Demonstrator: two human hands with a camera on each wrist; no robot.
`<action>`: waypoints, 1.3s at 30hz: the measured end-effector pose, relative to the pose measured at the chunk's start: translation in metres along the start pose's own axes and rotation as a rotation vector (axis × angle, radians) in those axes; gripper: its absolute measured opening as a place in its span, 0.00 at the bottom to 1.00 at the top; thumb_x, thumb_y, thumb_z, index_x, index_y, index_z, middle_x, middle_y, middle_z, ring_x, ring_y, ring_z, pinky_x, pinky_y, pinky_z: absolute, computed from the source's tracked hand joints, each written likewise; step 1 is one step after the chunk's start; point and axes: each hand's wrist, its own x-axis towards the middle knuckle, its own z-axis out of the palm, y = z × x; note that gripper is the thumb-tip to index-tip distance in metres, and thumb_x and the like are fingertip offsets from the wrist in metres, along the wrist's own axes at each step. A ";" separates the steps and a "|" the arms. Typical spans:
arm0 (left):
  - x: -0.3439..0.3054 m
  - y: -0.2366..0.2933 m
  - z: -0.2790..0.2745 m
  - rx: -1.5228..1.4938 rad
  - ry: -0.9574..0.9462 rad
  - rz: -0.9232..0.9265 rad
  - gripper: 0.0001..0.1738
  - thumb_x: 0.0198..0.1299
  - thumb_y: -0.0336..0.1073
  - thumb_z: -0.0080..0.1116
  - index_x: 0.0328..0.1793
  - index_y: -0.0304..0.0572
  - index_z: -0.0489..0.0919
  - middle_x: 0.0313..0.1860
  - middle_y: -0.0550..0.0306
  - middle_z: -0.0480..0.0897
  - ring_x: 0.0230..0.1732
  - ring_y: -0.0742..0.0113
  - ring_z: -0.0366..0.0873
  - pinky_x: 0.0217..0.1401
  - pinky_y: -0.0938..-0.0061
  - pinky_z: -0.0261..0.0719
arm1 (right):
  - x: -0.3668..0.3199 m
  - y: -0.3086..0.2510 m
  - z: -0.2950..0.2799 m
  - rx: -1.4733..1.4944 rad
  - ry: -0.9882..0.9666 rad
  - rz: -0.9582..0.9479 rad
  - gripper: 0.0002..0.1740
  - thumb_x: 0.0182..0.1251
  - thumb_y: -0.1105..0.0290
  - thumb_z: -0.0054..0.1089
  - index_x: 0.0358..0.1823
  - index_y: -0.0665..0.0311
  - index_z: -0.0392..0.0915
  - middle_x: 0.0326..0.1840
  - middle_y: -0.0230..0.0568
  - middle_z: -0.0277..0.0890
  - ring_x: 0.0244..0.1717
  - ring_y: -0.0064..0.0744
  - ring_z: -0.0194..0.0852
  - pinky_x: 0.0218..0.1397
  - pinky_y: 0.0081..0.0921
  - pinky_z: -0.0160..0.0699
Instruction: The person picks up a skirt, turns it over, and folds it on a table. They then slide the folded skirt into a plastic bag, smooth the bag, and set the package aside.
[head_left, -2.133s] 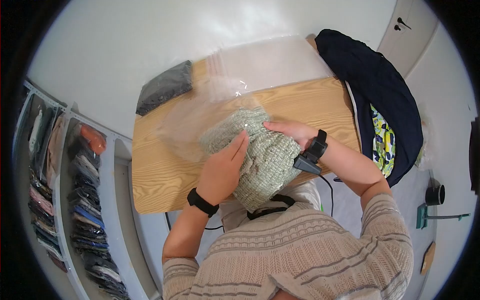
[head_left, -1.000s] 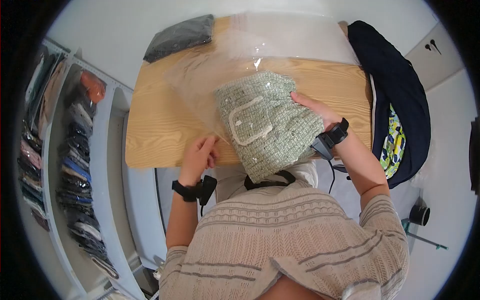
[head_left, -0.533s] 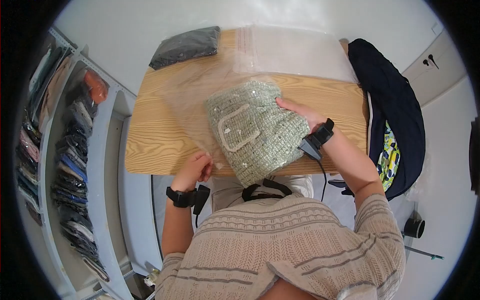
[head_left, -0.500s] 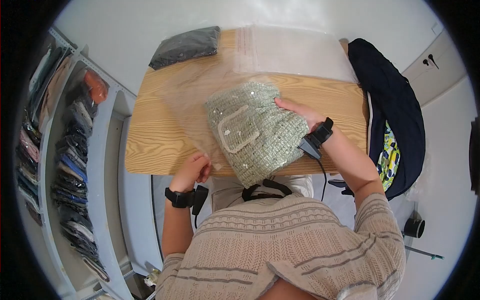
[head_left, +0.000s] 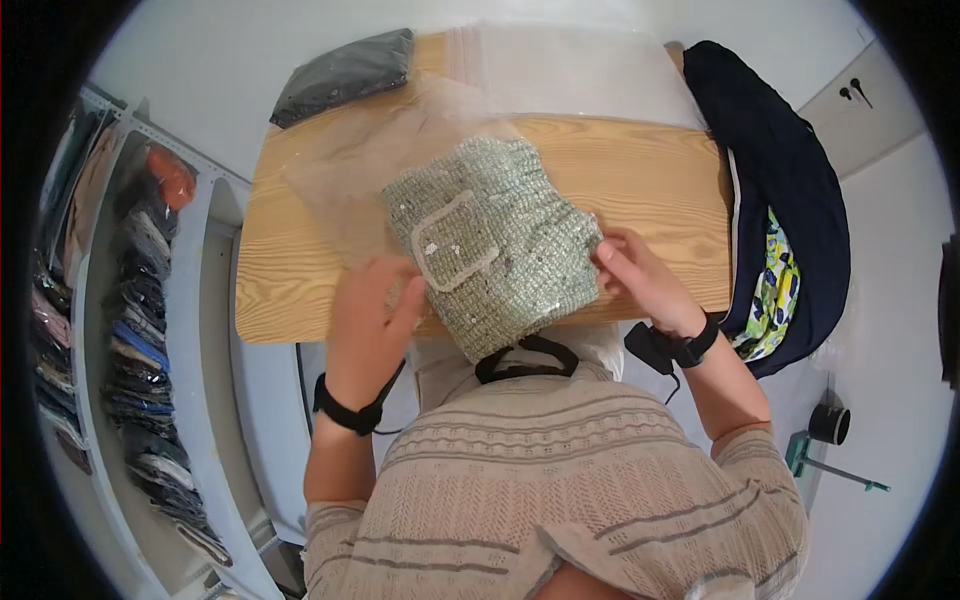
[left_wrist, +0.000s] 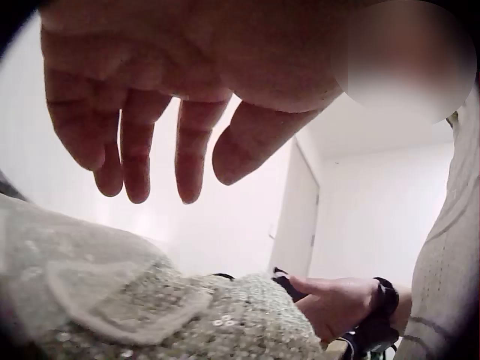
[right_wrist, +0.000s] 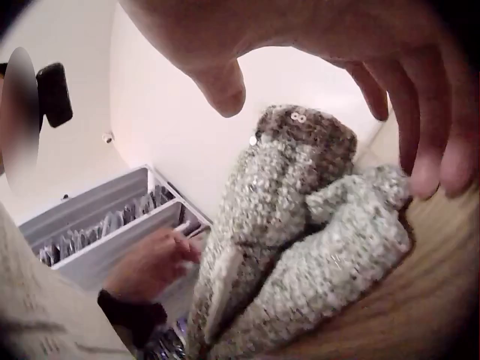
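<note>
The right hand (head_left: 650, 287) has let go of the green top (head_left: 530, 250); the left hand (head_left: 365, 315) is loose too, so neither grips it.

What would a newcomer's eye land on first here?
Probably the pale green garment, lying at the near side of the wooden table between the left hand and the right hand. Next, likely the big navy cloth at the table's right end, with a bright patterned cloth showing beside it. The orange bundle stands out on the left-hand shelf.
</note>
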 end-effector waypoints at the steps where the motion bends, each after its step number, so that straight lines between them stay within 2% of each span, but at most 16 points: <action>1: 0.011 0.004 0.003 0.027 -0.039 0.185 0.12 0.57 0.30 0.56 0.47 0.39 0.77 0.49 0.45 0.76 0.49 0.50 0.73 0.51 0.63 0.71 | -0.003 -0.001 0.000 0.009 0.003 0.005 0.44 0.63 0.41 0.54 0.65 0.73 0.57 0.50 0.48 0.72 0.42 0.25 0.69 0.41 0.18 0.71; 2: 0.021 0.012 0.012 0.034 -0.060 0.196 0.12 0.57 0.30 0.56 0.47 0.39 0.77 0.49 0.45 0.76 0.49 0.50 0.73 0.51 0.63 0.71 | -0.011 -0.003 0.000 0.035 -0.069 0.135 0.46 0.62 0.41 0.55 0.65 0.74 0.55 0.49 0.49 0.71 0.43 0.26 0.70 0.41 0.19 0.72; 3: 0.033 0.017 0.024 0.078 -0.099 0.288 0.16 0.56 0.30 0.56 0.52 0.42 0.76 0.54 0.42 0.73 0.54 0.47 0.71 0.55 0.61 0.69 | -0.013 -0.007 0.000 0.045 -0.145 0.255 0.47 0.61 0.41 0.56 0.66 0.74 0.53 0.49 0.50 0.71 0.43 0.27 0.71 0.41 0.20 0.74; 4: 0.041 0.020 0.034 0.121 -0.139 0.380 0.21 0.56 0.30 0.57 0.58 0.46 0.75 0.59 0.40 0.71 0.58 0.43 0.68 0.59 0.58 0.68 | -0.015 -0.008 0.003 0.052 -0.136 0.250 0.47 0.61 0.41 0.56 0.66 0.74 0.53 0.49 0.50 0.71 0.43 0.27 0.71 0.41 0.20 0.74; 7: 0.051 0.012 0.064 0.220 -0.183 0.404 0.25 0.55 0.30 0.57 0.62 0.51 0.73 0.64 0.36 0.66 0.64 0.39 0.64 0.62 0.56 0.67 | -0.015 -0.012 0.016 0.214 -0.117 0.165 0.49 0.60 0.42 0.59 0.67 0.75 0.50 0.51 0.51 0.70 0.46 0.28 0.71 0.44 0.21 0.75; 11: 0.041 0.017 0.077 0.366 -0.214 0.369 0.26 0.54 0.31 0.57 0.62 0.52 0.73 0.65 0.32 0.63 0.66 0.36 0.61 0.63 0.55 0.67 | -0.003 -0.019 0.040 0.334 0.001 0.018 0.49 0.58 0.52 0.66 0.68 0.75 0.47 0.55 0.50 0.67 0.52 0.30 0.70 0.50 0.21 0.74; 14: 0.045 0.021 0.075 0.455 -0.220 0.350 0.26 0.55 0.35 0.58 0.63 0.49 0.71 0.67 0.32 0.60 0.66 0.35 0.60 0.63 0.54 0.66 | 0.019 -0.009 0.052 0.597 0.143 -0.095 0.47 0.56 0.63 0.69 0.66 0.79 0.47 0.56 0.49 0.67 0.53 0.30 0.69 0.53 0.23 0.72; 18: 0.049 0.017 0.065 0.455 -0.115 0.299 0.28 0.56 0.41 0.59 0.63 0.41 0.70 0.69 0.32 0.58 0.68 0.35 0.57 0.65 0.52 0.62 | 0.033 0.004 0.054 0.577 0.053 -0.143 0.46 0.56 0.63 0.69 0.66 0.79 0.48 0.56 0.49 0.67 0.54 0.31 0.68 0.55 0.24 0.71; 20: 0.055 0.016 0.060 0.453 -0.102 0.279 0.29 0.56 0.43 0.59 0.63 0.39 0.70 0.69 0.32 0.57 0.68 0.35 0.56 0.66 0.52 0.62 | 0.021 -0.017 0.056 0.523 0.116 -0.073 0.45 0.56 0.65 0.69 0.66 0.78 0.50 0.56 0.49 0.67 0.54 0.31 0.69 0.56 0.24 0.70; 23: 0.069 0.016 0.061 0.482 -0.095 0.292 0.30 0.58 0.47 0.57 0.63 0.38 0.70 0.70 0.32 0.57 0.69 0.36 0.56 0.67 0.53 0.60 | 0.031 -0.011 0.062 0.534 0.154 -0.130 0.45 0.55 0.66 0.69 0.66 0.78 0.50 0.56 0.48 0.67 0.54 0.31 0.69 0.57 0.25 0.69; 25: 0.078 0.014 0.067 0.536 -0.075 0.292 0.33 0.59 0.51 0.54 0.63 0.31 0.68 0.70 0.33 0.58 0.69 0.38 0.57 0.68 0.55 0.60 | 0.032 -0.016 0.064 0.565 0.149 -0.133 0.44 0.55 0.66 0.69 0.65 0.78 0.51 0.56 0.48 0.68 0.54 0.31 0.69 0.57 0.25 0.69; 28: 0.086 0.011 0.070 0.560 -0.046 0.314 0.36 0.60 0.51 0.53 0.63 0.24 0.66 0.69 0.35 0.60 0.69 0.42 0.58 0.68 0.57 0.60 | 0.039 -0.018 0.063 0.562 0.110 -0.156 0.41 0.53 0.68 0.70 0.63 0.77 0.56 0.56 0.47 0.68 0.55 0.32 0.68 0.57 0.26 0.70; 32: 0.091 0.013 0.070 0.530 -0.058 0.343 0.35 0.62 0.49 0.52 0.63 0.21 0.64 0.68 0.36 0.62 0.68 0.43 0.60 0.69 0.59 0.60 | 0.040 -0.026 0.065 0.465 0.070 -0.231 0.35 0.50 0.70 0.70 0.58 0.76 0.64 0.56 0.49 0.68 0.56 0.34 0.68 0.57 0.28 0.69; 35: 0.086 0.014 0.065 0.444 -0.110 0.369 0.33 0.62 0.44 0.52 0.64 0.22 0.64 0.67 0.36 0.63 0.67 0.43 0.61 0.68 0.60 0.60 | 0.043 -0.026 0.077 0.365 0.192 -0.293 0.34 0.49 0.71 0.70 0.58 0.74 0.66 0.56 0.51 0.68 0.57 0.35 0.67 0.58 0.29 0.68; 37: 0.081 0.013 0.061 0.448 -0.056 0.435 0.30 0.58 0.41 0.55 0.60 0.23 0.68 0.65 0.40 0.67 0.63 0.47 0.65 0.62 0.60 0.66 | 0.052 -0.018 0.084 0.388 0.200 -0.297 0.36 0.48 0.71 0.71 0.59 0.72 0.65 0.56 0.52 0.67 0.58 0.37 0.66 0.60 0.30 0.67; 39: 0.075 0.014 0.057 0.450 -0.070 0.432 0.30 0.57 0.40 0.55 0.60 0.23 0.68 0.65 0.41 0.66 0.63 0.47 0.65 0.62 0.60 0.67 | 0.057 -0.015 0.091 0.410 0.208 -0.296 0.38 0.46 0.71 0.71 0.60 0.71 0.64 0.57 0.53 0.66 0.59 0.39 0.65 0.61 0.30 0.66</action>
